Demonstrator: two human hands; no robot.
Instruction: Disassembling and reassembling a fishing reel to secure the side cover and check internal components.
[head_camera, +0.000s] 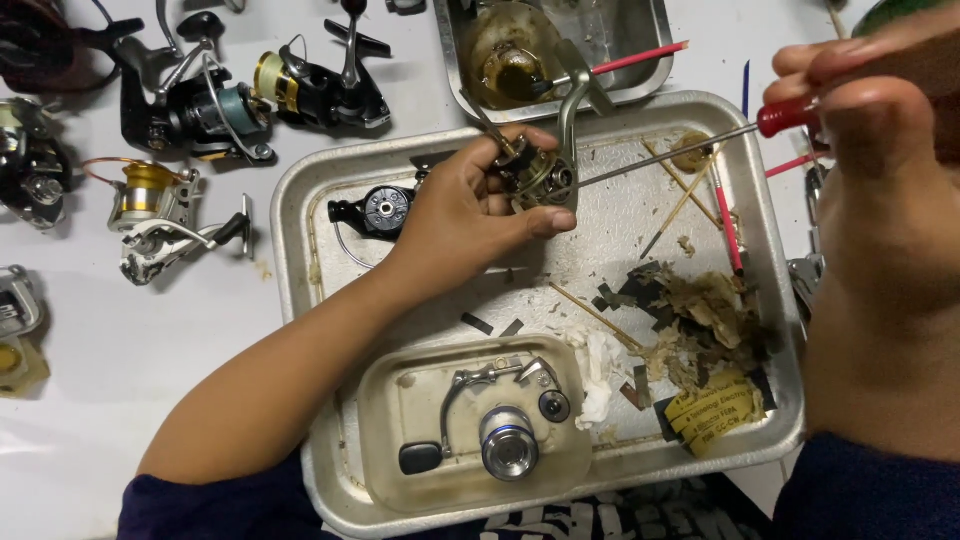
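My left hand (470, 205) grips a greasy fishing reel body (540, 170) above a large metal tray (300, 200); its curved grey stem sticks up toward the far tray. My right hand (865, 130) holds a red-handled screwdriver (790, 115), whose long shaft reaches left with the tip at the reel body. A black round reel part (380, 210) lies in the tray just left of my left hand.
A small beige dish (380, 430) holds a silver spool and handle parts. Dirty paper scraps, sticks and a yellow label (710, 410) litter the tray's right side. A second metal tray (640, 60) sits behind. Several fishing reels (200, 110) lie on the white table at left.
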